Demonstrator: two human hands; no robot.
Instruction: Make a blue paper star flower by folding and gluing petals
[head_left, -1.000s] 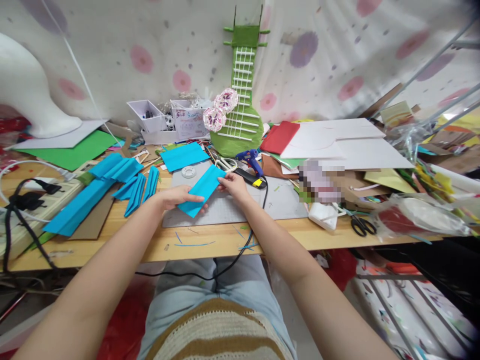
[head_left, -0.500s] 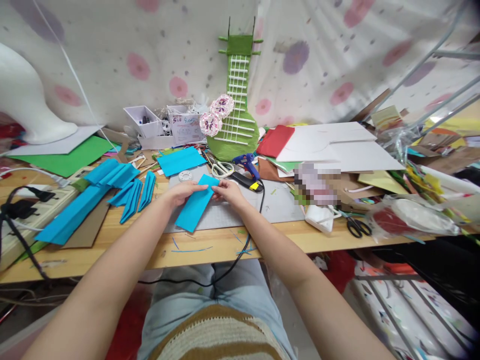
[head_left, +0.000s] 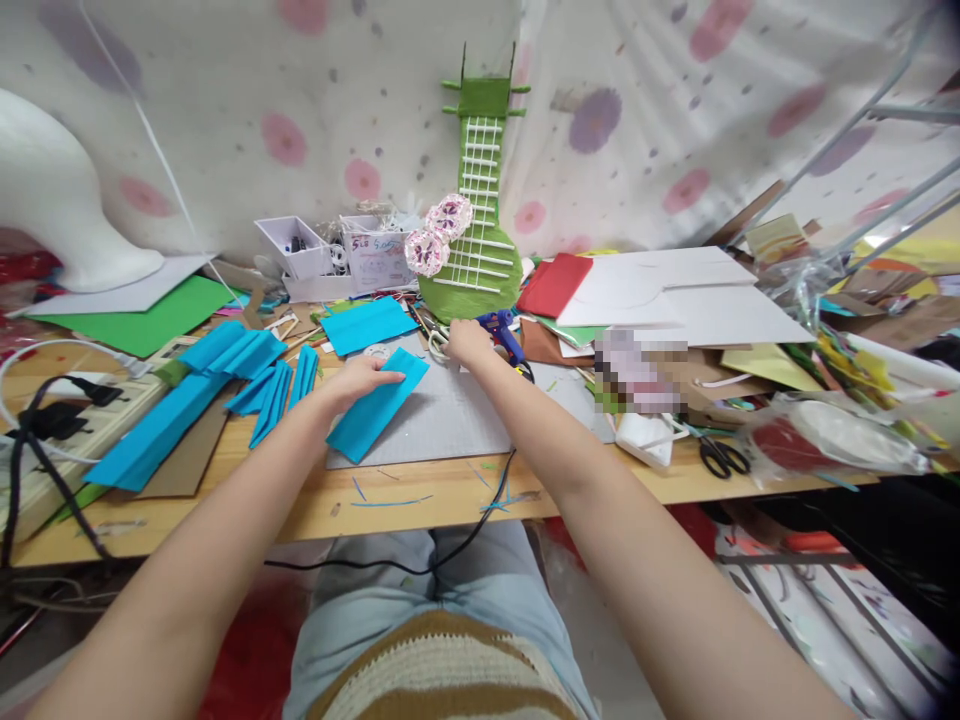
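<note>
My left hand (head_left: 360,382) pinches a folded rectangle of blue paper (head_left: 379,410) between thumb and fingers, tilted above the grey board (head_left: 465,420). At the back of this board, my right hand (head_left: 466,343) is closed around a pair of white-handled scissors (head_left: 437,346); its fingertips are mostly hidden. Just right of that hand lies a blue glue gun (head_left: 504,330). Another blue sheet (head_left: 367,325) rests behind my left hand. Folded blue paper pieces (head_left: 271,400) and a long blue pleated strip (head_left: 161,425) lie to the left.
A green lute-shaped model (head_left: 476,270) with pink rosettes stands against the curtain. Left is a power strip (head_left: 90,420) with cables. To the right are white boards (head_left: 697,300), black scissors (head_left: 724,458) and a plastic bag (head_left: 832,435). A black cord (head_left: 499,495) hangs over the front edge.
My right hand has let go of the blue paper and moved forward to the white-handled scissors. My left hand keeps the paper, which has shifted slightly left.
</note>
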